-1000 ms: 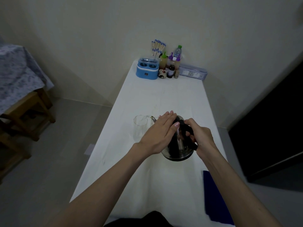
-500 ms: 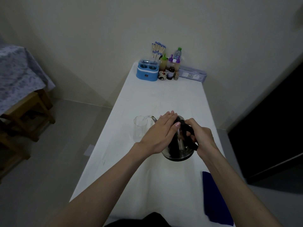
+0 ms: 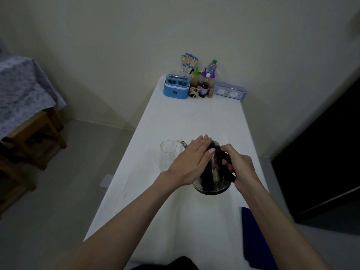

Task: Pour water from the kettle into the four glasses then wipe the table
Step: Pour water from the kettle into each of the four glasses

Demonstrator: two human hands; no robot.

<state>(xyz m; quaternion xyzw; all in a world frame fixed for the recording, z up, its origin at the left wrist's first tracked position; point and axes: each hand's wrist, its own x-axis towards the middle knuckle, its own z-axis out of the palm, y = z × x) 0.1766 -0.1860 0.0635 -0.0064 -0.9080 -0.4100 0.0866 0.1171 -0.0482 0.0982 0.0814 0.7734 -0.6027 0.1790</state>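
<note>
Left hand (image 3: 191, 159) hides kettle (image 3: 213, 184) lid; blue cloth (image 3: 257, 240) cut off.

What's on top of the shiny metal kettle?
The left hand lies flat on the shiny metal kettle, and the right hand grips its black handle. The lid underneath is hidden.

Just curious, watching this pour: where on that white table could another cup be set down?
The white table is bare between the far cluster of bottles and the clear glass, and near the person, left of the dark blue cloth. Around the steel kettle both hands crowd it.
</note>
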